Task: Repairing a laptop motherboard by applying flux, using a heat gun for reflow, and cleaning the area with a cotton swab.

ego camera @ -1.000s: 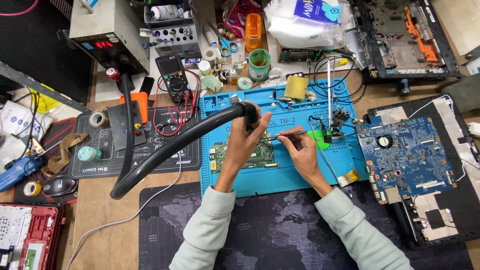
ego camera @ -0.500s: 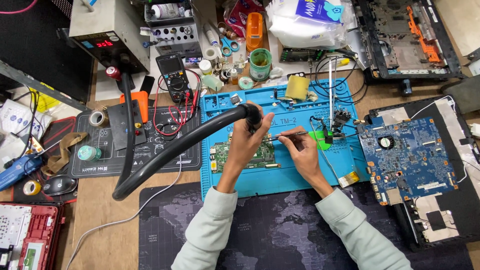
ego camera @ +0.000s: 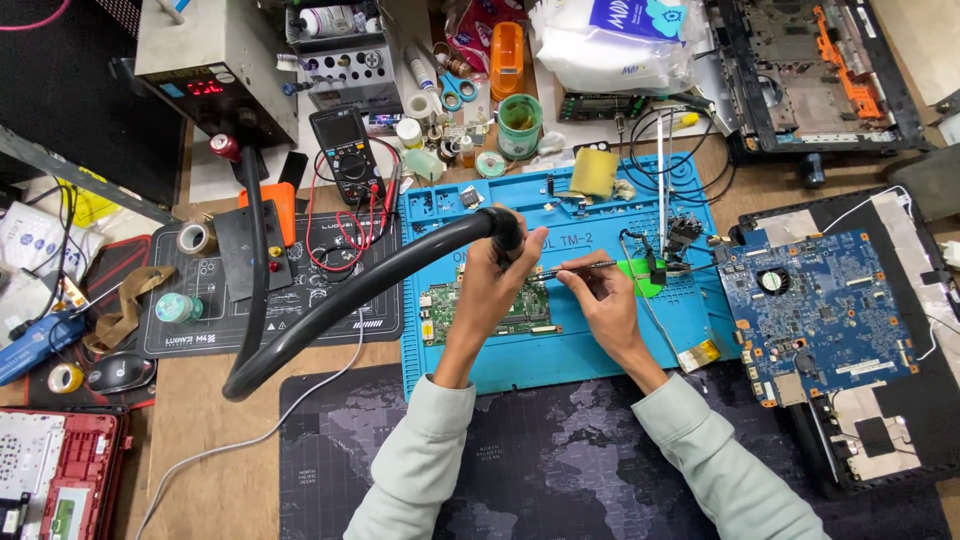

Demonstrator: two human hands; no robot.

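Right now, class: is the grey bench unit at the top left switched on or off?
On. The grey bench unit shows glowing red digits on its front panel. Both hands work elsewhere, over the small green circuit board.

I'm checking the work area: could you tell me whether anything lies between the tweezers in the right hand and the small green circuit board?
Nothing visible does. The right hand holds the tweezers just above the green circuit board. The left hand, gripping the black hose nozzle, covers the board's middle, beside the tips.

Pale green sleeves (long, cuffed).
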